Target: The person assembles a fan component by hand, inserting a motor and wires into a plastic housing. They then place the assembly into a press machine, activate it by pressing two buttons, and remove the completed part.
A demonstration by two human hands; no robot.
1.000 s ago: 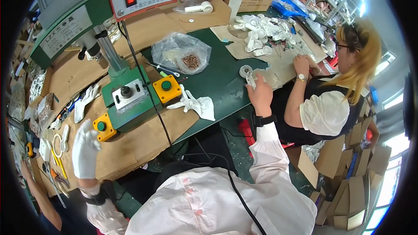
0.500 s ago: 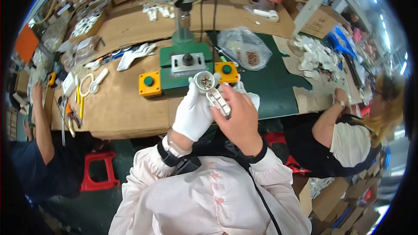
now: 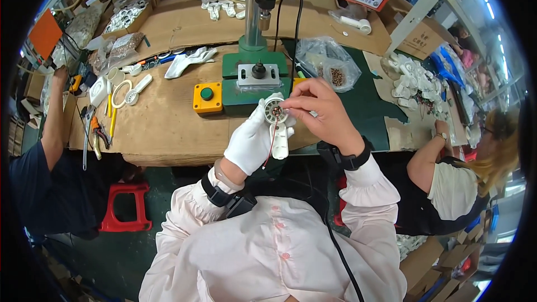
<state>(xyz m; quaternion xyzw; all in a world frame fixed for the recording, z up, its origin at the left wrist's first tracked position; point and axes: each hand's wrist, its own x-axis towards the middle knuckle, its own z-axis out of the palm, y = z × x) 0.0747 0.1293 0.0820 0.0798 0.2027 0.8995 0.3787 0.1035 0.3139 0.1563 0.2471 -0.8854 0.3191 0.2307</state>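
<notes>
My left hand, in a white glove, is closed around a white plastic fan housing. Its round, cup-like head points up, with spokes and small copper-coloured parts inside, and its short handle hangs toward me. A thin red and dark wire runs from the head down over the handle. At the right rim of the head, my bare right hand has its thumb and forefinger pinched together; whatever lies between them is too small to make out. Just beyond both hands stands a green press with a metal fixture.
A yellow box with a green button is left of the press base; another is mostly behind my right hand. A clear bag of copper parts lies right. Pliers and white parts lie left. Co-workers sit at both sides.
My right hand has moved from the housing's handle up to the rim of its head. The handle now points more toward me, and the wire now hangs out over it.
</notes>
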